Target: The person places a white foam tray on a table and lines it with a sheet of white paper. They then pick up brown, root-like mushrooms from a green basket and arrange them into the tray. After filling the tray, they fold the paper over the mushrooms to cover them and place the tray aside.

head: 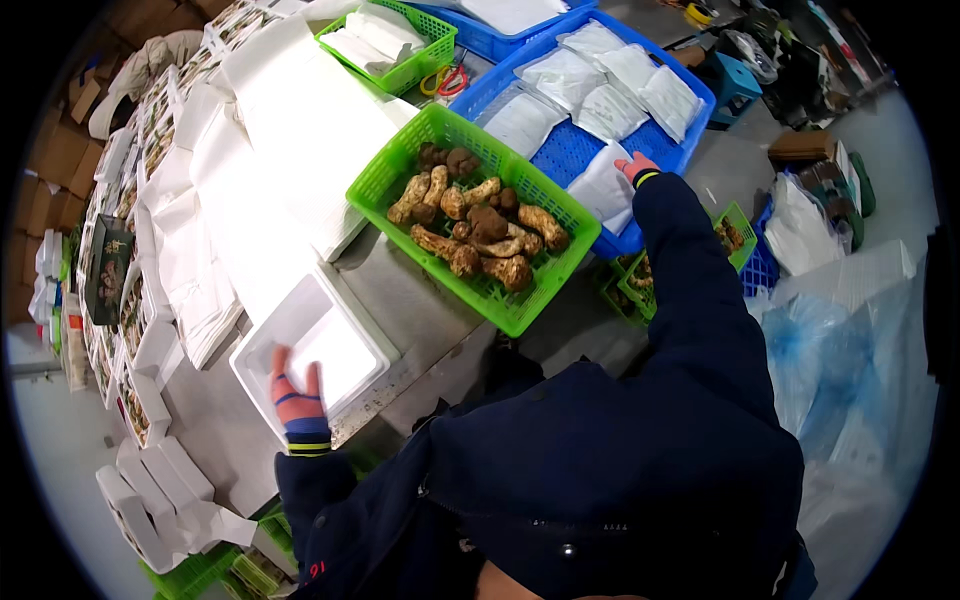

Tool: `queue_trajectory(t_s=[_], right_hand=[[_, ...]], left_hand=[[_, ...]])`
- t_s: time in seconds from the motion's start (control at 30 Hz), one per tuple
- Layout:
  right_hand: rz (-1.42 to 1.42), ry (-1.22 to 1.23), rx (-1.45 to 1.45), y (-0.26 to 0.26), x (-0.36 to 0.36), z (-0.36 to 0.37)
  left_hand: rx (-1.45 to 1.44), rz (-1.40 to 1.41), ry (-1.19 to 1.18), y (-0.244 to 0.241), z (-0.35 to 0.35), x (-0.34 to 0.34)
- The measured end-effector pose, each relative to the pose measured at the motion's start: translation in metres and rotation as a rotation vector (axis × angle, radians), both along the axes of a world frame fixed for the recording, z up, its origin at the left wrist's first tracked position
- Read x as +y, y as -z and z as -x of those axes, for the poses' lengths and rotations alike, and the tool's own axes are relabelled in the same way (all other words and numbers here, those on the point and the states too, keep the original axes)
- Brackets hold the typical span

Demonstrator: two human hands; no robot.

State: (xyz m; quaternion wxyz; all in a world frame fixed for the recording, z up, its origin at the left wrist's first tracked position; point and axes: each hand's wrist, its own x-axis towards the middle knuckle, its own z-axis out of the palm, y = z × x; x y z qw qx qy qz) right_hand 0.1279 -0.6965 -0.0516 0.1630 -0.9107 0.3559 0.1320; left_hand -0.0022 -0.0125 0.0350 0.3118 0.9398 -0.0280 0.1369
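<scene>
My left hand [298, 394], in a glove with blue bands, is over the near-left side of a white foam box [326, 341]. Its fingers are apart and slightly blurred, and nothing shows between them. My right hand [636, 166] reaches into a blue plastic tray [555, 154] at the edge of a white packet [604, 187]; whether the fingers grip it is unclear. Several more white packets [562, 75] lie towards the tray's far side. Between my hands, a green plastic basket [551, 292] holds several brown mushrooms [487, 225], some with dark soil-like clumps.
A stack of white sheets [300, 142] covers the table's middle. Red-and-yellow-handled scissors [446, 80] lie by a second green basket [427, 56] of white packs. Filled white boxes [135, 300] line the far left. Foam lids [165, 480] lie lower left; clear plastic bags [825, 375] are at right.
</scene>
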Motion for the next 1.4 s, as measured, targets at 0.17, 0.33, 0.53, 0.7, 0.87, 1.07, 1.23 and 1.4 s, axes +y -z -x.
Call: queue_trajectory(t_s=[0.17,0.33,0.53,0.7,0.87,1.07,1.23,1.4], right_hand=[[-0.078,-0.071,-0.044,0.039,-0.044,-0.026],[-0.456,-0.315,0.012,-0.028,-0.045,-0.039],[-0.204,-0.547,-0.132,-0.063,-0.034,0.000],[0.153,-0.514,-0.382,-0.198,0.039,0.023],[-0.178,-0.618,-0.696,-0.320,0.162,0.053],[-0.848,-1.043,-0.759,-0.252,0.364,0.011],[-0.577,-1.426,-0.218,-0.196,0.587,-0.011],[-0.531,-1.527,0.134,-0.094,0.678,-0.028]], left_hand=[[0.001,-0.377,-0.632,0.060,0.024,0.127],[0.632,0.047,-0.825,0.109,0.053,0.177],[0.549,0.132,-0.785,0.156,0.050,0.192],[0.535,0.334,-0.581,0.174,0.065,0.224],[0.227,0.475,-0.320,0.174,0.050,0.217],[0.113,0.993,-0.373,0.159,0.032,0.169],[0.109,0.954,-0.497,0.168,0.039,0.155],[0.060,0.711,-0.490,0.141,0.033,0.128]])
